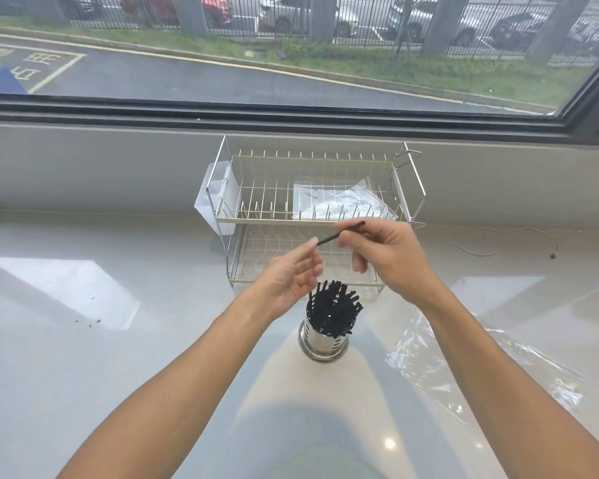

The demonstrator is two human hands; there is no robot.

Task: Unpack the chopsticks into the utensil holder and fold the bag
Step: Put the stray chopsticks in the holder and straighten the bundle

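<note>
My right hand (384, 257) pinches one black chopstick (339, 233); my left hand (291, 274) is open beside its tip. Below both stands the utensil holder (324, 340) (already full), clear bag (481, 368) under my right forearm.

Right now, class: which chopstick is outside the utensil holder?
The single black chopstick pinched by the right hand, held above the holder. All the others stand bunched inside the steel utensil holder.

I see right hand (384, 257) pinching one black chopstick (339, 234) above full utensil holder (324, 344); left hand (287, 274) open beside it.
</note>
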